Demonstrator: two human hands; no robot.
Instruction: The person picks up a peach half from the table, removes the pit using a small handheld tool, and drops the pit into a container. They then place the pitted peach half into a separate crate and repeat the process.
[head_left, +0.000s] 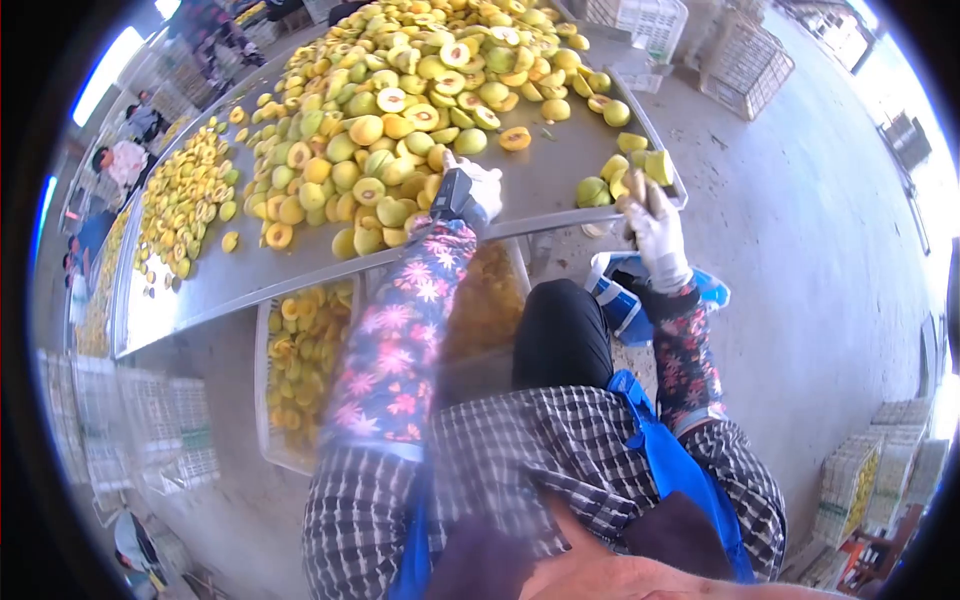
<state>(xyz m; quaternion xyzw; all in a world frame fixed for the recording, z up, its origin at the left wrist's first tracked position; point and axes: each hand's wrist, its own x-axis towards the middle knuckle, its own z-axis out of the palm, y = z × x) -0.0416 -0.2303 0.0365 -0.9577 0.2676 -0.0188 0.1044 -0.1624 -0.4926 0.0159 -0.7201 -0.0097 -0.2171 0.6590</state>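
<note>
Blurred skin and dark cloth fill the bottom edge of the frame, with my checked top (520, 430) and a blue strap (685, 470) just above them, and my black-clad knee (565, 335) rises toward the centre, below the metal tabletop (350, 243). Yellow-green fruit halves (391, 100), some showing a brown middle, are heaped over that tabletop from the upper centre down to the left, with one cut half (515, 139) lying apart from the heap. Near the centre, my gloved left hand (478, 188), a dark device (452, 193) at its wrist, reaches the heap's near edge with its fingers partly bent; I can't tell whether it grips a piece. My right hand (660, 240), its glove stained at the fingers, is half curled beside a small fruit cluster (592, 192) at the tabletop's right corner, and I can't make out whether anything is held. Under the tabletop, left of centre, a crate (263, 400) holds more halves, and a blue-and-white bag (625, 312) sits below my right hand. White crates (745, 65) stand at upper right
</note>
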